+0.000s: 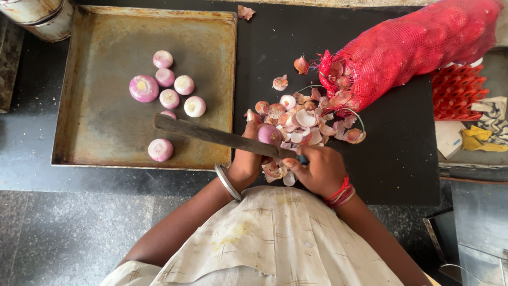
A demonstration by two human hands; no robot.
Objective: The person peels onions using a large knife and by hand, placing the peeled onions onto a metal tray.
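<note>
The left hand pinches a small glossy purple onion in its fingers, above the dark bench. The right hand is clenched on the handle of a long flat knife, blade pointing to nine o'clock over a dull, stained metal tray of peeled onions. Papery skins lie at twelve o'clock; a red mesh sack at two.

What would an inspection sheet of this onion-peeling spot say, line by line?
Surface: dark counter bearing a worn metal tray.
Job's things: onion in the left hand; long knife in the right hand; peeled onions on the tray; red mesh sack.
Clutter: onion skins heaped by the sack.
Hands: both gripping.
Cables: nothing seen.
Surroundings: red crate, cloth, metal pots.
</note>
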